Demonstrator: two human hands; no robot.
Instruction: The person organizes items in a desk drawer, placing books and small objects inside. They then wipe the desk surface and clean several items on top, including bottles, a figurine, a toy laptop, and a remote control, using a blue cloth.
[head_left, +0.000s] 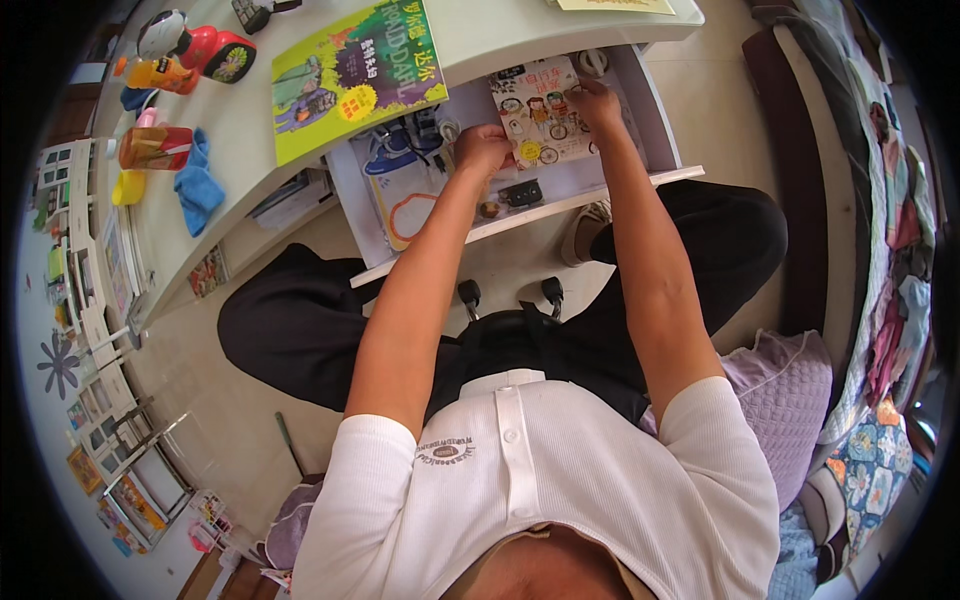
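Observation:
An illustrated children's book (547, 112) with cartoon figures and bicycles on its cover is inside the pulled-out desk drawer (660, 124). At its left edge, my left hand (484, 148) grips it with curled fingers. My right hand (598, 105) holds the opposite edge. In the drawer's left part are a blue item with cords (405, 144) and a flat sheet with an orange outline (412, 217). A small black object (520, 194) and a round brown object (489, 209) lie near the drawer front, below the book. A white roll (592, 62) is at the drawer's back right.
Above the drawer, a green and purple book (352, 82) overhangs the white desktop's (495, 30) edge. Bottles (156, 148) and a blue cloth (198, 184) stand or lie at left. My knees flank the drawer; a bed (806, 187) is at right.

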